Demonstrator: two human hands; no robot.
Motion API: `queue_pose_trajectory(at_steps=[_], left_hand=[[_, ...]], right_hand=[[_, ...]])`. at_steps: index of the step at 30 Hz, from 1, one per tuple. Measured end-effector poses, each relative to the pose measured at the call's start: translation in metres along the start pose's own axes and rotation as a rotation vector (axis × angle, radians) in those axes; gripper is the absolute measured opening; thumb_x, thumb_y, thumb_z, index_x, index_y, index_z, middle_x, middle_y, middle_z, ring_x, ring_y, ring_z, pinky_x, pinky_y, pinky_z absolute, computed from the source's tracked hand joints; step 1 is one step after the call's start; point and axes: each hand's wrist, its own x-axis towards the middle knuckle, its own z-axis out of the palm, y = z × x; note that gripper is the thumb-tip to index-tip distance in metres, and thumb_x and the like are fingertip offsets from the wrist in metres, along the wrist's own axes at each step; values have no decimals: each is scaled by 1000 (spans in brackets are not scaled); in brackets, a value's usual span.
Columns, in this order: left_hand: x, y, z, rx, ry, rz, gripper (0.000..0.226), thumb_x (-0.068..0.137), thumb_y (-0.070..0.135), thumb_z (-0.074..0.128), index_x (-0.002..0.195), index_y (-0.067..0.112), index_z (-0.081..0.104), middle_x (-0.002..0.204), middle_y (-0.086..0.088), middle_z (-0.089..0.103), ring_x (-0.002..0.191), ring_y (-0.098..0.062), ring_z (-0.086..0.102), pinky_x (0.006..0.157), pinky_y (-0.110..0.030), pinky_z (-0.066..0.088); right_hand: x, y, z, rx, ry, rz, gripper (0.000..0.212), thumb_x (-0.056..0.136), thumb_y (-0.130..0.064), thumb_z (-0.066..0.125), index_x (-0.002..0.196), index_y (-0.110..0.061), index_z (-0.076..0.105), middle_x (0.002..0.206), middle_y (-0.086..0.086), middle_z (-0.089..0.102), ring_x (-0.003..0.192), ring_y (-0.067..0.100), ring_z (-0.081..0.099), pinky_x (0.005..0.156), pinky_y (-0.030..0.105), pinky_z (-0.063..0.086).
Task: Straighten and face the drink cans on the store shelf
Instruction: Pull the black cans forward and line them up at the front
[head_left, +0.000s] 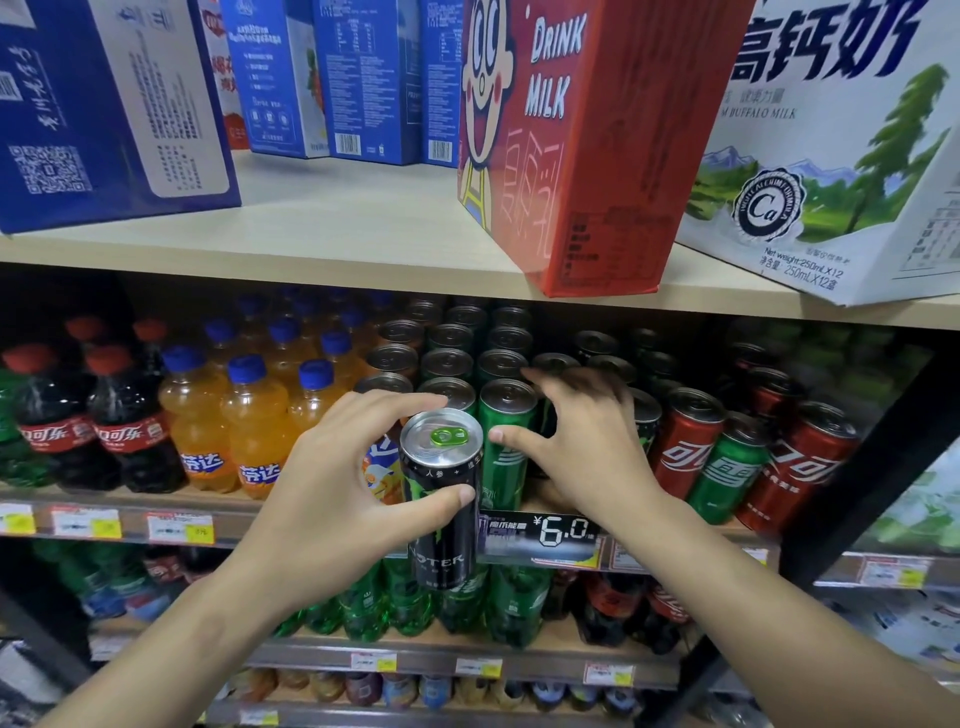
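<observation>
My left hand (332, 488) grips a tall black energy drink can (441, 499) with a green pull tab, held out in front of the shelf edge. My right hand (576, 441) reaches into the can row, fingers spread, thumb against a green soda can (506, 441); whatever lies under its palm is hidden. Rows of green cans (447, 364) run toward the back. Red cola cans (685, 441) and another green can (732, 467) stand to the right.
Orange soda bottles (254, 431) and cola bottles (47, 421) fill the shelf's left side. A black price tag (540, 535) hangs on the shelf edge. Milk cartons (587, 135) sit on the shelf above. More bottles stand on the shelf below. A dark post (883, 457) rises at right.
</observation>
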Motion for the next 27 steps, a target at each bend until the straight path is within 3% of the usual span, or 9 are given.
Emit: queue_pose_trajectory(at_steps=[5,8,13,15,17,19,21,24,27], left_hand=[[6,2,4,10,-5,21,62,71,56,76,127,33,63,122,26,62,121,-1,53,94,-5,31],[12,3,8,11,-13,40,62,71,57,76,126,33,63,121,27,61,121,-4,52,94,-9,34],[25,8,17,-9,-19,60,65,69,57,78,127,31,64,118,30,59,121,-4,51,94,-11,36],[31,12,23,-11,-21,73,64,68,55,80,126,30,65,118,31,58,119,0,50,94,-9,34],[38,16,30,-3,-22,95,64,68,57,78,124,30,66,117,32,57,118,2,50,92,-5,31],[45,19,36,-6,-30,109,64,67,60,76,124,31,66,116,32,57,117,3,49,92,-4,29],[51,21,43,-8,-39,126,64,68,61,76,124,30,66,116,34,56,117,2,49,93,-6,31],[61,25,51,-7,-41,146,61,68,60,77,121,33,66,112,39,52,114,1,48,93,-7,31],[71,27,58,31,-61,152,66,67,69,71,123,35,65,112,34,57,113,-5,49,95,-13,33]], right_hand=[[-1,5,-6,7,-64,-67,73,86,-57,63,149,-25,43,147,5,53,140,24,36,118,39,14],[-1,10,-11,72,-53,-114,64,91,-45,62,149,-24,43,146,9,53,137,18,30,120,43,18],[2,26,-33,266,104,-43,45,93,-31,50,137,-22,57,135,9,63,130,31,51,109,51,38],[-1,35,-44,257,165,-5,37,94,-25,47,127,-17,63,121,11,70,117,36,59,100,53,43],[-8,43,-52,226,223,13,30,95,-22,45,109,-6,66,95,13,71,97,40,59,88,51,45],[-16,50,-60,256,282,26,21,96,-17,47,98,-5,63,78,-3,61,87,33,54,79,41,39],[-25,56,-68,300,339,35,18,98,-10,51,104,-14,67,83,-19,53,91,21,53,82,33,36],[-38,68,-77,337,375,52,25,98,-7,52,109,-22,69,99,-8,62,105,15,57,96,32,41],[-50,75,-85,360,394,80,27,97,-4,52,105,-23,70,104,-18,61,111,10,57,98,24,39]])
